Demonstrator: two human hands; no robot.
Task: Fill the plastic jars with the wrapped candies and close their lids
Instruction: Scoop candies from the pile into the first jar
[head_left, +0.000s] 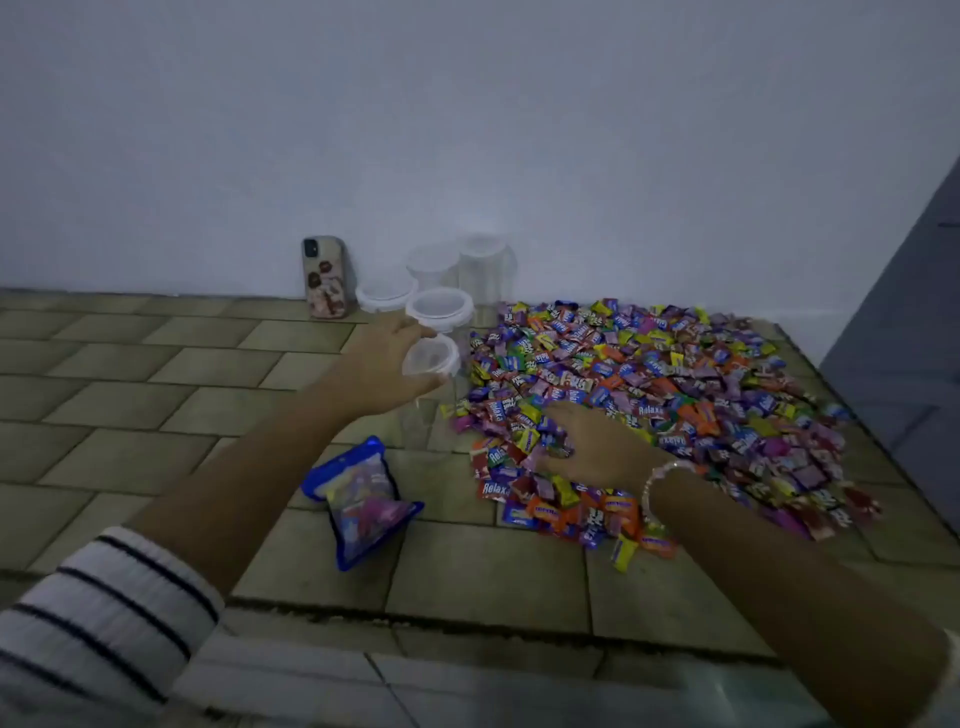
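Phone (324, 278) leans on the wall, well left of the candy pile (675, 384). Blue candy bag (358, 499) lies just left of the pile. Left hand (379, 369) has its grip around a clear jar (430, 359) by the top, at the pile's left edge, with more jars (440, 306) behind. Right hand (592, 447) is on the pile's near side, fingers curled round some candies.

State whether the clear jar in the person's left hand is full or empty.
Empty. Through the clear wall of the jar only floor tiles show, nothing inside it.
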